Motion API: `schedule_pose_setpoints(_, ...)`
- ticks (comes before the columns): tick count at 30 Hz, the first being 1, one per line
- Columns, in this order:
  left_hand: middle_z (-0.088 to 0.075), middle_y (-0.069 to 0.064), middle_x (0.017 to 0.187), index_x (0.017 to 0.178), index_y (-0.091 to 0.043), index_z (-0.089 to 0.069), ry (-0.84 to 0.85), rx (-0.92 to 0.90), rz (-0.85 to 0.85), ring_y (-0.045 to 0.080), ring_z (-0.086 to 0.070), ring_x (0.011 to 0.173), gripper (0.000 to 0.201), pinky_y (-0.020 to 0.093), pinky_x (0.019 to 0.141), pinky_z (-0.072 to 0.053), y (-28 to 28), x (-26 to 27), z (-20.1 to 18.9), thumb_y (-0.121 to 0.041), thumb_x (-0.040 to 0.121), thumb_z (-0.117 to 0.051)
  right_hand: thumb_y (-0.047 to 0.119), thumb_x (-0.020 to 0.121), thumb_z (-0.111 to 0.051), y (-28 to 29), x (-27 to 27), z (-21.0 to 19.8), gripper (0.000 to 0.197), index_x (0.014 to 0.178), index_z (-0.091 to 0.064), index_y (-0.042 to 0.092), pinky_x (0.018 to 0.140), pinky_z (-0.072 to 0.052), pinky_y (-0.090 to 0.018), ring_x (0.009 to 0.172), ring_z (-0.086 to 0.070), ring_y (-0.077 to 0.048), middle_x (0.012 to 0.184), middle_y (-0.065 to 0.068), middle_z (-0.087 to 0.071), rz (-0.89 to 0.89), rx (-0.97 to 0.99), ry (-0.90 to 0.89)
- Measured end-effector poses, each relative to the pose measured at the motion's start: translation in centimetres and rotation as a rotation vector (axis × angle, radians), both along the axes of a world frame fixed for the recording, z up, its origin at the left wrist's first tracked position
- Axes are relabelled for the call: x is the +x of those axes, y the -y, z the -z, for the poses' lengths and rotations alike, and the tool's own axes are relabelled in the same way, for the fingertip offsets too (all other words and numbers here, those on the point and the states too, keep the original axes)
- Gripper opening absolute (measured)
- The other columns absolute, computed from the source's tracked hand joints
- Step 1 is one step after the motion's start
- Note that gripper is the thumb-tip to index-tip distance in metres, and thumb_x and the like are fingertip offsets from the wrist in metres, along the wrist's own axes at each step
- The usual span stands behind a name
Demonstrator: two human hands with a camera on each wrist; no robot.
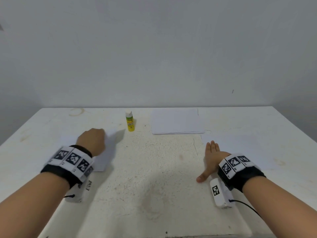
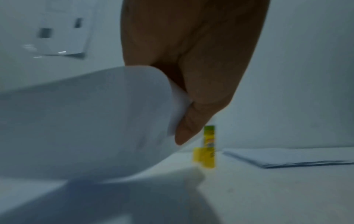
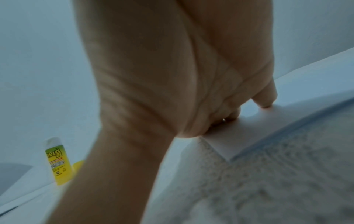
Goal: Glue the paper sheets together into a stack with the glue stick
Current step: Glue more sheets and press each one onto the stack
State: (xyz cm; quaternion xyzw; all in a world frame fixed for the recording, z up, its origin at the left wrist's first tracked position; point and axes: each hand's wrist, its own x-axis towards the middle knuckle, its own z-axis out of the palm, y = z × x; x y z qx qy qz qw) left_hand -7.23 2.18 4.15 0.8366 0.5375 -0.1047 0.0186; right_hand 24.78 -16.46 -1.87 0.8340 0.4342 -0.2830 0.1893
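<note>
Lifting a single white paper sheet [image 1: 109, 148] by its far edge, the left hand [image 1: 91, 140] has its fingers [image 2: 191, 121] pinched on the curling paper just above the white, worn bench [image 1: 154, 169]. The right hand [image 1: 212, 157] lies flat, fingers straight and released, pressing on another white sheet [image 1: 240, 148] at the bench's right side. A small yellow-and-green glue stick with a white cap [image 1: 130, 121] stands upright and untouched near the back edge, just left of the loose pile of white sheets [image 1: 176, 121] (how many lie in it cannot be counted).

Judging from this, the step in hand is fetching and placing sheets; no gluing has begun. The next move calls for laying the lifted sheet flat, then freeing one hand to reach for the glue stick and uncap it.
</note>
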Motion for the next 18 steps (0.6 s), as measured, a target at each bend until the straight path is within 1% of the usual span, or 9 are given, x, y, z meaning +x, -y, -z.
schedule_pose_setpoints(3,-0.060,0.010,0.111,0.112,-0.005,-0.056,0.000,-0.030,0.128,0.024,-0.057,0.097,0.023,0.026,0.075,-0.042,3.6,4.5,-1.2,-0.012,0.093,-0.045,0.074,0.050,-0.075,-0.1,0.0,0.2,0.160,0.139,0.032,-0.004,0.120,-0.003,-0.047,0.143,0.024,-0.033,0.150,-0.020,0.034,-0.002,0.003,0.012)
schedule_pose_setpoints(6,-0.053,0.005,0.099,0.113,-0.003,-0.053,0.060,-0.141,0.235,0.022,-0.054,0.091,0.023,0.024,0.073,-0.039,6.8,8.9,-0.4,-0.013,0.094,-0.045,0.074,0.049,-0.075,0.0,0.1,0.3,0.160,0.140,0.031,-0.004,0.120,-0.004,-0.048,0.143,0.024,-0.033,0.151,-0.020,0.033,-0.003,0.014,0.021)
schedule_pose_setpoints(7,-0.052,0.004,0.098,0.114,-0.002,-0.052,0.074,-0.190,0.245,0.022,-0.053,0.092,0.024,0.025,0.076,-0.041,7.6,10.1,0.2,-0.013,0.094,-0.046,0.074,0.049,-0.075,0.0,0.2,0.3,0.160,0.140,0.030,-0.004,0.120,-0.004,-0.048,0.143,0.024,-0.033,0.151,-0.019,0.033,-0.006,0.016,0.020)
schedule_pose_setpoints(9,-0.056,0.009,0.112,0.120,-0.001,-0.049,0.065,-0.282,0.256,0.029,-0.054,0.107,0.033,0.034,0.093,-0.045,8.6,11.9,1.5,-0.020,0.093,-0.049,0.074,0.049,-0.075,0.1,0.2,0.2,0.159,0.141,0.029,-0.003,0.120,-0.004,-0.047,0.144,0.022,-0.032,0.152,-0.019,0.031,-0.018,0.028,0.026)
schedule_pose_setpoints(11,-0.053,0.012,0.125,0.125,-0.002,-0.047,0.019,-0.324,0.278,0.034,-0.049,0.119,0.054,0.042,0.106,-0.037,8.9,12.7,2.5,-0.043,0.090,-0.056,0.074,0.050,-0.075,0.1,0.3,-0.4,0.156,0.145,0.023,-0.003,0.120,-0.009,-0.046,0.146,0.015,-0.032,0.155,-0.018,0.024,-0.041,0.036,0.030)
schedule_pose_setpoints(13,-0.049,0.011,0.130,0.131,-0.005,-0.044,-0.040,-0.373,0.313,0.029,-0.050,0.118,0.079,0.039,0.102,-0.040,8.9,12.8,2.9,-0.068,0.083,-0.053,0.079,0.045,-0.071,-0.2,0.8,-1.3,0.151,0.149,0.002,-0.003,0.115,-0.024,-0.043,0.146,-0.011,-0.031,0.158,-0.018,-0.002,-0.069,0.049,0.015)
schedule_pose_setpoints(15,-0.042,0.011,0.139,0.138,-0.008,-0.040,-0.107,-0.397,0.361,0.030,-0.045,0.124,0.084,0.037,0.099,-0.037,8.6,12.4,2.7,-0.073,0.085,-0.042,0.090,0.030,-0.063,-0.7,1.6,-2.2,0.141,0.136,-0.037,0.001,0.098,-0.042,-0.038,0.123,-0.047,-0.025,0.141,-0.013,-0.041,-0.070,0.081,-0.024)
schedule_pose_setpoints(16,-0.038,0.012,0.143,0.140,-0.010,-0.037,-0.138,-0.397,0.387,0.032,-0.040,0.128,0.078,0.038,0.100,-0.034,8.3,12.1,2.5,-0.069,0.089,-0.039,0.091,0.032,-0.062,-0.9,2.0,-2.5,0.129,0.124,-0.049,0.002,0.090,-0.045,-0.036,0.110,-0.056,-0.023,0.130,-0.011,-0.053,-0.065,0.119,-0.037)
schedule_pose_setpoints(18,-0.027,0.009,0.151,0.144,-0.014,-0.032,-0.172,-0.397,0.438,0.035,-0.029,0.135,0.064,0.043,0.104,-0.032,7.5,11.5,2.3,-0.052,0.095,-0.046,0.080,0.059,-0.064,-1.1,2.5,-2.7,0.101,0.120,-0.057,0.000,0.092,-0.046,-0.034,0.109,-0.059,-0.024,0.124,-0.012,-0.061,-0.042,0.200,-0.040)
